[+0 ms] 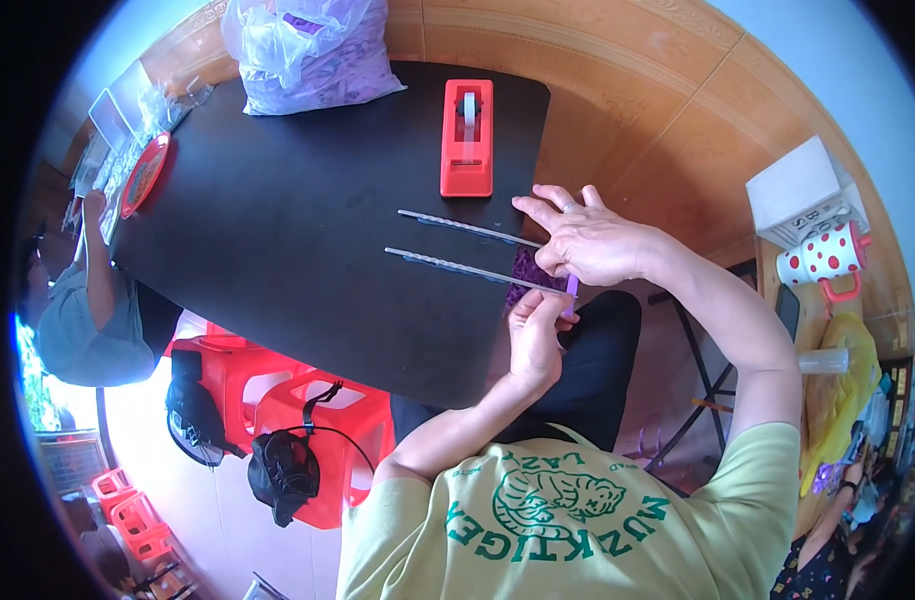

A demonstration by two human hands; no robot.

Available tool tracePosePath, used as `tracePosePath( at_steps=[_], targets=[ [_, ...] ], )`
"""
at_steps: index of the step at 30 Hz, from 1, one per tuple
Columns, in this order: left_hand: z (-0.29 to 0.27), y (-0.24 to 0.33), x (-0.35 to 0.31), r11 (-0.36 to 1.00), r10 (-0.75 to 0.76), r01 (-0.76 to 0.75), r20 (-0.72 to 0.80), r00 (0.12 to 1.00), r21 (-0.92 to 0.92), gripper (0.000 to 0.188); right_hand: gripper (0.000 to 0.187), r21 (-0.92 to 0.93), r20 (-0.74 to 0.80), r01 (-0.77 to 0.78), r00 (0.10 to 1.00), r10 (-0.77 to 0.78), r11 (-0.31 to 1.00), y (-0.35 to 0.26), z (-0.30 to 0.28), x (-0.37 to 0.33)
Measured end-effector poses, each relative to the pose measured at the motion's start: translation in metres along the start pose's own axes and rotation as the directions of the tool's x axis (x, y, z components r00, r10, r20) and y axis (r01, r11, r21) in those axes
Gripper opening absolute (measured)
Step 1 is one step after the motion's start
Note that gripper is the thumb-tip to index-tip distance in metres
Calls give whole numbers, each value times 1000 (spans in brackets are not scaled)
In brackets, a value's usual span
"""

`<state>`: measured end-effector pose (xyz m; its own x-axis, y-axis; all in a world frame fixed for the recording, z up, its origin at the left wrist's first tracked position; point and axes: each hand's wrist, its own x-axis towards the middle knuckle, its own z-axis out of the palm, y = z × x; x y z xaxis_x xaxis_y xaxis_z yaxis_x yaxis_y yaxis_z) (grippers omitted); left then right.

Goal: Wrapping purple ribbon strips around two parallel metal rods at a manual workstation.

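Note:
Two thin silvery rods with a twisted surface, a far rod [468, 227] and a near rod [458, 265], lie side by side at the right edge of the black table [278, 220]. A narrow purple ribbon [573, 287] runs between my hands by the rods' right ends. My left hand [538, 340] pinches it at the near rod's end. Over the far rod's end, my right hand [593, 243] has thumb and index finger drawn together at the ribbon, its other fingers spread. Its fingertips are partly hidden. Dark purple fuzzy material [526, 275] shows between the rods.
A red tape dispenser [467, 140] stands beyond the rods. A stuffed plastic bag [318, 60] sits at the back, and a red plate [146, 175] at the far left near another person [98, 320]. Red stools [323, 420] hold black bags; a spotted mug [823, 255] stands right.

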<state>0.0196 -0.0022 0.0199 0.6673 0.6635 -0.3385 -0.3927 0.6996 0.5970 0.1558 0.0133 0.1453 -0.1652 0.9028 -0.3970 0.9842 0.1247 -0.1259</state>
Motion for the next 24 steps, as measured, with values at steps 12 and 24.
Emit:
tracePosePath(
  at_steps=[12,24],
  targets=[
    [1,-1,0,1000,-2,2,3,1000,-15,10,12,22,-134,53,990,-50,998,5,15,3],
    [8,-2,2,998,36,-36,-5,999,-49,20,16,155,-286,189,948,-139,970,17,23,-2]
  ],
)
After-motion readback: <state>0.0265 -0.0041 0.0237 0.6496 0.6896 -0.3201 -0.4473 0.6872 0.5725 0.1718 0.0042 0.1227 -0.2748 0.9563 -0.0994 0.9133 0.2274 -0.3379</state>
